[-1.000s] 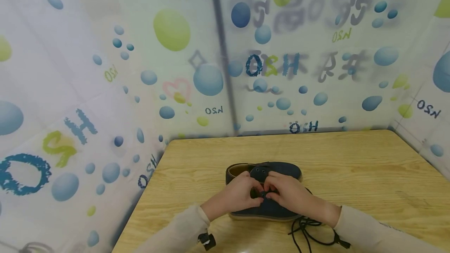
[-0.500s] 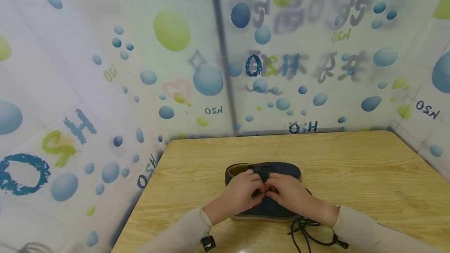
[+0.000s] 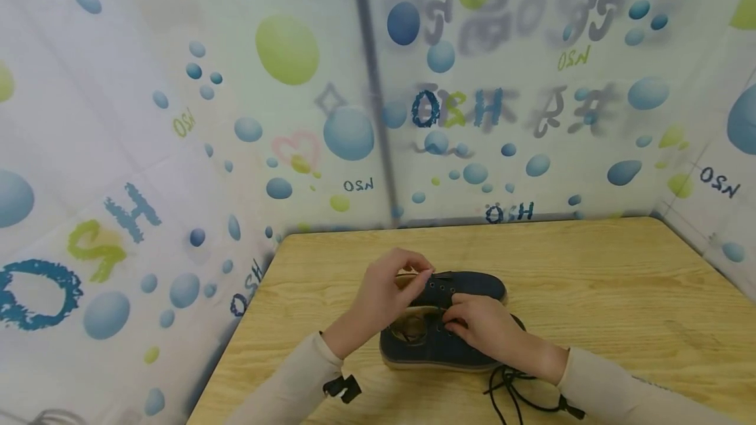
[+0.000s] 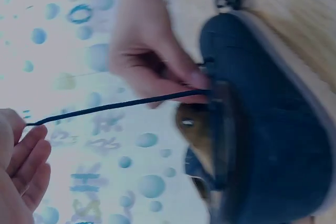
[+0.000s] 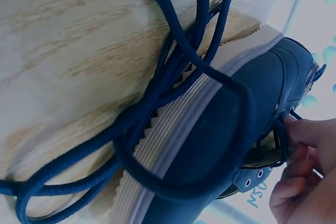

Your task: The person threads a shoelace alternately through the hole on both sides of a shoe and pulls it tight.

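Two dark blue lace-up shoes lie side by side on the wooden table. My left hand, raised over the heel of the near shoe, pinches the end of a dark shoelace. That lace runs taut from my left fingertips to the shoe's eyelets in the left wrist view. My right hand pinches the edge of the near shoe's eyelet flap, where the lace comes out; its fingertips are partly hidden. Bare metal eyelets show on the opposite flap in the right wrist view.
The far shoe stands right behind the near one. A loose loop of dark lace lies on the table by the near shoe's toe, close to my right sleeve. Patterned white curtains surround the table's back and sides.
My left hand has moved up and left, away from the right hand, drawing the lace out. The near shoe's opening now shows. The right hand stays nearly in place.
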`<state>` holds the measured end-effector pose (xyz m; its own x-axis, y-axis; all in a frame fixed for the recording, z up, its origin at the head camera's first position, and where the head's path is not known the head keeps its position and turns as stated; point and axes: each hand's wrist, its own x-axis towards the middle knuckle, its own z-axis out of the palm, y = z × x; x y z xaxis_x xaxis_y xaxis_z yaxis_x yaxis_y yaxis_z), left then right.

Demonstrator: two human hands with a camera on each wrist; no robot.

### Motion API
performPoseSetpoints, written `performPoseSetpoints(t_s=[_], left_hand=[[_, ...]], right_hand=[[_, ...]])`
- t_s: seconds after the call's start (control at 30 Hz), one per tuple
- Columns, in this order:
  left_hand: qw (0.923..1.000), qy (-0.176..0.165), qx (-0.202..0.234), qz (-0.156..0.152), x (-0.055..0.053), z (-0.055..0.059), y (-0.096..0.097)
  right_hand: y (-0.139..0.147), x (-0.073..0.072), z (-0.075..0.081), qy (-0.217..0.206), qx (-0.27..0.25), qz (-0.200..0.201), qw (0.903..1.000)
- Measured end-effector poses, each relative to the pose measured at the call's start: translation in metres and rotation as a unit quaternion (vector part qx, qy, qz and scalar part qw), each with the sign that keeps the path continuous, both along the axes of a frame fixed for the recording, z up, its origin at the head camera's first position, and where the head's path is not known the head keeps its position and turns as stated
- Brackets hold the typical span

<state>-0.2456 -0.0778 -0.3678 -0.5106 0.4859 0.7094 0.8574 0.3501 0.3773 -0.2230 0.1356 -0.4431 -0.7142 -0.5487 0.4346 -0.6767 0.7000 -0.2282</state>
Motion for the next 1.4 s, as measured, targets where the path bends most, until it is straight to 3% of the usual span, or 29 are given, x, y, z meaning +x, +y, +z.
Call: performPoseSetpoints(t_s=[0.07,0.17,0.27,0.4,0.5,0.57,0.63,0.7,0.77,0.83,0.93,0.97,1.0,1.03,1.07,1.17,1.23,1.3,1.4], left_hand=[[0.9962,-0.058,0.062,-0.023,0.000,0.008,-0.002],[0.9776,-0.136,0.153,-0.050,0.001,0.021,-0.007],[0.9487,-0.194,0.238,-0.073,0.002,0.035,-0.014],[0.9060,-0.241,0.334,-0.100,0.003,0.050,-0.025],[0.8742,-0.249,0.402,-0.113,0.005,0.060,-0.031],[0.8580,-0.235,0.442,-0.113,0.006,0.065,-0.034],[0.8512,-0.211,0.468,-0.107,0.005,0.067,-0.035],[0.8584,-0.188,0.467,-0.098,0.004,0.066,-0.037],[0.8778,-0.179,0.434,-0.095,0.002,0.061,-0.037],[0.9090,-0.186,0.362,-0.088,0.000,0.054,-0.037],[0.9681,-0.189,0.160,-0.040,-0.002,0.040,-0.034],[0.9798,-0.184,0.075,-0.022,-0.003,0.036,-0.033],[0.9844,-0.175,-0.011,-0.009,-0.004,0.030,-0.032],[0.9819,-0.163,-0.096,-0.001,-0.004,0.025,-0.030],[0.9743,-0.147,-0.171,0.002,-0.005,0.019,-0.027],[0.9353,-0.132,-0.328,-0.016,-0.005,0.001,-0.021],[0.9145,-0.118,-0.387,-0.015,-0.005,-0.011,-0.017],[0.9005,-0.108,-0.421,-0.007,-0.004,-0.020,-0.013],[0.8914,-0.107,-0.440,-0.009,-0.003,-0.029,-0.009]], right_hand=[[0.000,0.000,-0.001,0.009,0.001,0.004,0.9999],[-0.001,0.001,-0.001,0.016,0.006,0.006,0.9998],[-0.001,0.001,-0.002,0.015,0.011,0.004,0.9998],[-0.002,0.000,-0.003,0.014,0.018,-0.001,0.9998],[-0.002,0.001,-0.003,0.012,0.020,-0.003,0.9997],[-0.002,0.001,-0.003,0.010,0.021,-0.005,0.9997],[-0.002,0.001,-0.003,0.008,0.021,-0.006,0.9997],[-0.002,0.001,-0.003,0.006,0.021,-0.006,0.9997],[-0.002,0.001,-0.003,0.007,0.025,-0.006,0.9996],[-0.002,0.001,-0.003,0.009,0.030,-0.005,0.9995],[-0.002,0.001,-0.003,0.012,0.033,-0.004,0.9994],[-0.002,0.001,-0.003,0.012,0.032,-0.005,0.9994],[-0.002,0.001,-0.003,0.010,0.031,-0.004,0.9995],[-0.002,0.001,-0.003,0.008,0.030,-0.004,0.9995],[-0.002,0.001,-0.003,0.005,0.027,-0.003,0.9996],[-0.002,0.001,-0.004,0.005,0.023,-0.003,0.9997],[-0.002,0.001,-0.004,0.006,0.023,-0.004,0.9997],[-0.002,0.002,-0.004,0.008,0.024,-0.006,0.9997],[-0.001,0.001,-0.005,0.010,0.024,-0.007,0.9996]])
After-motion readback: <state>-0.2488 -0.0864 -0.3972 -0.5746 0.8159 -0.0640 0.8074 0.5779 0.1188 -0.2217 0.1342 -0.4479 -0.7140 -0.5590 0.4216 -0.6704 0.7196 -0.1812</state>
